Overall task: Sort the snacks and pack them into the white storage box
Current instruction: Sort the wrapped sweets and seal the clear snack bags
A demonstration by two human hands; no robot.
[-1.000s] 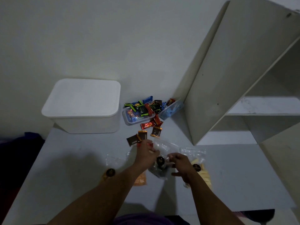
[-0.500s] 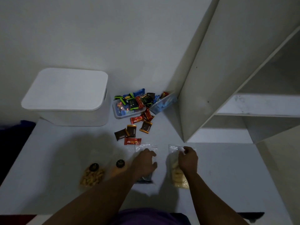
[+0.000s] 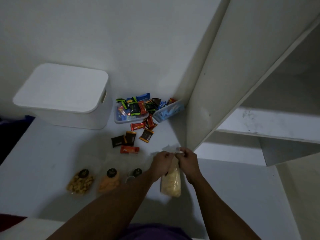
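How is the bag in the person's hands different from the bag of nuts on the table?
The bag of pale yellow chips is gripped at its top by the left hand and the right hand; the bag of nuts lies alone, untouched. The chips bag looks long and narrow, while the nuts bag looks wider and flatter. The chips are pale yellow; the nuts are brownish. Both are clear plastic bags on the white table.

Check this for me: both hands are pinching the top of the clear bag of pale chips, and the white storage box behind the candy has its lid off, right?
Not quite. The head view shows the white storage box with its lid on, closed. The rest holds: the left hand and right hand both pinch the top of the clear bag of pale chips.
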